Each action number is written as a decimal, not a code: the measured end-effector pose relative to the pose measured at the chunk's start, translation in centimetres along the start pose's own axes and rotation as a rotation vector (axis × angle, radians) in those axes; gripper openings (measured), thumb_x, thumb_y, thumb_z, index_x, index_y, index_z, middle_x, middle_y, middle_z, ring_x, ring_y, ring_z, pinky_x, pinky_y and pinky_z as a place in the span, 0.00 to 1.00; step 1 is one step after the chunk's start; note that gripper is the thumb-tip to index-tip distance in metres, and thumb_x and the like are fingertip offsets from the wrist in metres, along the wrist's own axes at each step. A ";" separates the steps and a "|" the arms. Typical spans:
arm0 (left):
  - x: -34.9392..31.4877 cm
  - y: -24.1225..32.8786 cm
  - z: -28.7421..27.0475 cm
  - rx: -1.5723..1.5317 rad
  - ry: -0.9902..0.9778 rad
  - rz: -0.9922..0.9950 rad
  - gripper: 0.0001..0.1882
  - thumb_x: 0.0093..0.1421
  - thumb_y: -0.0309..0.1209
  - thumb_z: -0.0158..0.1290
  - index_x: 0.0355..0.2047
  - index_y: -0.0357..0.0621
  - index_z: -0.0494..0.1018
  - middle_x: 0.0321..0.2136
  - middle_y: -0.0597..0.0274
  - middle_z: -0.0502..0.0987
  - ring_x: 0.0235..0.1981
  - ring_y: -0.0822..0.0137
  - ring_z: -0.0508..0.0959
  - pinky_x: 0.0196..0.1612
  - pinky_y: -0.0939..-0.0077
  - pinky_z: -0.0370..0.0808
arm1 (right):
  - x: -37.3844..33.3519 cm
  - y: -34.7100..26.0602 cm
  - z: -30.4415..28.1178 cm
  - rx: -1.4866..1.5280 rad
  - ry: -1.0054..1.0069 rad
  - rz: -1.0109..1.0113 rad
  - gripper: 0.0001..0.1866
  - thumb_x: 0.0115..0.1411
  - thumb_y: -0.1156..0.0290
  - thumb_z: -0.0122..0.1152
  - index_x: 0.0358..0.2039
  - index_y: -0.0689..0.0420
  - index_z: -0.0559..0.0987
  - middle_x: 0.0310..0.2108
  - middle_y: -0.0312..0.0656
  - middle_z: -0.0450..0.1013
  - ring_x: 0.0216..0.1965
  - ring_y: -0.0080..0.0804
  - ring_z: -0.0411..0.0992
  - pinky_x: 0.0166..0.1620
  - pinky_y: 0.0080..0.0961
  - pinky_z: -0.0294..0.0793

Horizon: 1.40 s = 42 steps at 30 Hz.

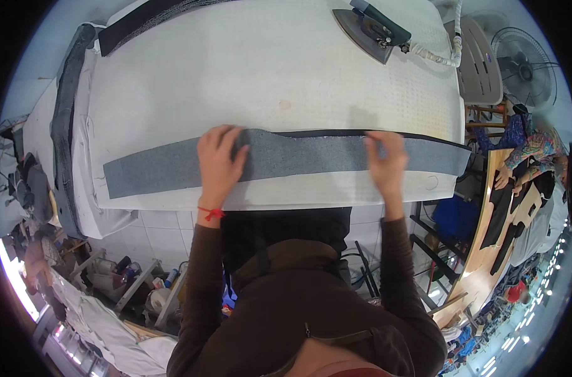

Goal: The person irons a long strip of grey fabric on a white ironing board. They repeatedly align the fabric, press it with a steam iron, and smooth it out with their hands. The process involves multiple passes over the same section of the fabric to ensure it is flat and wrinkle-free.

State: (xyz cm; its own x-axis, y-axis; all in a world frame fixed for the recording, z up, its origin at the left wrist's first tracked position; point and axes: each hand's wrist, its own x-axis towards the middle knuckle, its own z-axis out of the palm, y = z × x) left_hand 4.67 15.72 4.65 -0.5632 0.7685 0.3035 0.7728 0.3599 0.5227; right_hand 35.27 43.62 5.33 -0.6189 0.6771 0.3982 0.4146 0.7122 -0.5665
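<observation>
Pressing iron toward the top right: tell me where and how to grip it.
Probably best to wrap the right hand, the nearer one, around the middle of the pressing iron's dark handle, coming from above. The handle stands raised over the metal soleplate, and the white-wrapped cord leaves at the right; that grip should clear both.

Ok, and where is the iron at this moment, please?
In the head view, the iron is at the upper right of the white table, well beyond the right hand, with its pale hose on its right side.
</observation>
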 end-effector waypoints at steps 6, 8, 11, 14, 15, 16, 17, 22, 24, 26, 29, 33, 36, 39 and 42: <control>3.4 3.2 4.7 -0.150 -0.106 0.195 0.17 0.62 0.24 0.73 0.52 0.47 0.87 0.48 0.63 0.84 0.50 0.55 0.81 0.56 0.55 0.76 | 1.4 -6.0 5.7 0.010 -0.223 -0.192 0.14 0.60 0.78 0.81 0.46 0.57 0.90 0.46 0.40 0.84 0.49 0.44 0.80 0.54 0.41 0.78; 3.7 3.1 6.2 -0.177 -0.071 0.237 0.16 0.61 0.22 0.72 0.49 0.46 0.87 0.45 0.63 0.84 0.46 0.57 0.81 0.52 0.58 0.77 | 1.8 -5.1 6.7 -0.043 -0.181 -0.268 0.13 0.59 0.78 0.79 0.44 0.55 0.90 0.44 0.37 0.83 0.47 0.40 0.78 0.51 0.40 0.74; 3.5 3.1 7.0 -0.211 -0.024 0.241 0.15 0.60 0.18 0.71 0.47 0.45 0.87 0.42 0.62 0.83 0.43 0.57 0.81 0.49 0.60 0.78 | 2.6 -4.3 7.5 -0.111 -0.158 -0.336 0.14 0.56 0.79 0.77 0.43 0.54 0.90 0.42 0.35 0.81 0.47 0.38 0.77 0.52 0.41 0.73; 3.2 3.6 7.2 -0.224 -0.015 0.240 0.15 0.59 0.18 0.71 0.46 0.43 0.86 0.42 0.62 0.82 0.43 0.56 0.80 0.48 0.60 0.78 | 3.0 -4.0 8.2 -0.182 -0.142 -0.387 0.15 0.55 0.78 0.74 0.44 0.54 0.89 0.42 0.34 0.80 0.46 0.37 0.77 0.54 0.41 0.72; 3.1 3.6 7.1 -0.217 -0.017 0.256 0.15 0.59 0.18 0.71 0.46 0.43 0.86 0.42 0.62 0.82 0.43 0.56 0.80 0.48 0.60 0.78 | 2.7 -3.8 8.4 -0.205 -0.148 -0.392 0.15 0.56 0.77 0.74 0.45 0.54 0.88 0.42 0.34 0.80 0.46 0.37 0.77 0.54 0.41 0.71; 3.0 3.5 7.1 -0.211 -0.018 0.270 0.15 0.59 0.18 0.71 0.46 0.42 0.86 0.42 0.62 0.81 0.43 0.57 0.80 0.48 0.60 0.78 | 2.6 -3.7 8.6 -0.228 -0.156 -0.399 0.15 0.56 0.77 0.73 0.45 0.53 0.88 0.42 0.34 0.79 0.47 0.36 0.77 0.54 0.41 0.71; 3.0 3.4 7.1 -0.204 -0.019 0.284 0.14 0.59 0.18 0.71 0.46 0.42 0.86 0.42 0.62 0.81 0.43 0.57 0.80 0.48 0.60 0.78 | 2.4 -3.6 8.6 -0.240 -0.149 -0.422 0.15 0.57 0.76 0.73 0.46 0.53 0.87 0.42 0.34 0.79 0.47 0.36 0.77 0.54 0.41 0.71; 2.7 2.7 7.1 -0.108 -0.058 0.390 0.10 0.62 0.23 0.68 0.43 0.40 0.85 0.43 0.62 0.80 0.45 0.57 0.80 0.51 0.60 0.79 | 1.4 -3.7 7.9 -0.274 -0.160 -0.500 0.16 0.57 0.72 0.72 0.47 0.54 0.88 0.42 0.34 0.78 0.47 0.36 0.77 0.53 0.41 0.71; 2.5 2.9 6.9 -0.073 -0.069 0.407 0.10 0.61 0.23 0.68 0.43 0.39 0.85 0.44 0.61 0.80 0.46 0.57 0.81 0.52 0.60 0.80 | 0.9 -4.0 7.9 -0.291 -0.143 -0.494 0.17 0.56 0.74 0.73 0.48 0.54 0.89 0.42 0.34 0.80 0.46 0.36 0.77 0.53 0.41 0.70; 2.8 3.4 6.7 -0.036 -0.067 0.416 0.11 0.60 0.23 0.68 0.44 0.38 0.86 0.45 0.60 0.81 0.49 0.57 0.82 0.54 0.60 0.81 | 0.8 -4.0 8.0 -0.307 -0.119 -0.493 0.18 0.56 0.75 0.73 0.48 0.55 0.90 0.42 0.33 0.81 0.46 0.35 0.76 0.53 0.40 0.69; 2.3 4.8 6.0 -0.047 -0.051 0.376 0.16 0.59 0.21 0.69 0.48 0.37 0.87 0.50 0.57 0.82 0.53 0.53 0.82 0.57 0.56 0.82 | 0.7 -4.2 8.1 -0.333 -0.080 -0.492 0.17 0.57 0.73 0.73 0.48 0.54 0.90 0.43 0.32 0.82 0.46 0.34 0.76 0.52 0.39 0.68; 0.8 5.2 7.3 -0.017 -0.077 0.380 0.26 0.59 0.24 0.69 0.59 0.36 0.85 0.57 0.53 0.83 0.58 0.51 0.82 0.64 0.52 0.81 | 0.7 -4.8 8.5 -0.378 -0.049 -0.484 0.15 0.59 0.71 0.72 0.48 0.54 0.90 0.43 0.32 0.82 0.46 0.33 0.77 0.52 0.38 0.68; 0.0 5.5 7.4 0.127 -0.128 0.403 0.32 0.63 0.31 0.69 0.67 0.35 0.81 0.63 0.51 0.83 0.62 0.50 0.82 0.70 0.50 0.79 | 0.3 -5.1 8.5 -0.425 -0.102 -0.454 0.16 0.60 0.71 0.71 0.50 0.55 0.90 0.45 0.32 0.84 0.49 0.33 0.77 0.52 0.38 0.68; -0.8 6.5 7.0 0.239 -0.212 0.371 0.38 0.68 0.42 0.68 0.74 0.36 0.77 0.69 0.48 0.80 0.69 0.48 0.79 0.76 0.49 0.73 | -0.2 -5.9 8.4 -0.492 -0.151 -0.406 0.21 0.62 0.70 0.70 0.56 0.56 0.90 0.51 0.35 0.86 0.52 0.35 0.78 0.52 0.37 0.69; -1.4 8.8 6.7 0.300 -0.309 0.263 0.42 0.70 0.50 0.66 0.77 0.38 0.74 0.72 0.44 0.77 0.74 0.44 0.75 0.80 0.46 0.68 | -2.7 -7.5 8.2 -0.603 -0.195 -0.305 0.28 0.64 0.68 0.68 0.66 0.56 0.87 0.63 0.38 0.85 0.55 0.38 0.78 0.51 0.39 0.70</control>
State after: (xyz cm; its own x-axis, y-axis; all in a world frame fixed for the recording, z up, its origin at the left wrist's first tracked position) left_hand 14.25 21.30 3.52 -0.2602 0.9580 0.1210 0.9526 0.2342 0.1944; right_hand 28.33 34.96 2.55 -0.8515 0.4251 0.3070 0.4659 0.8820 0.0708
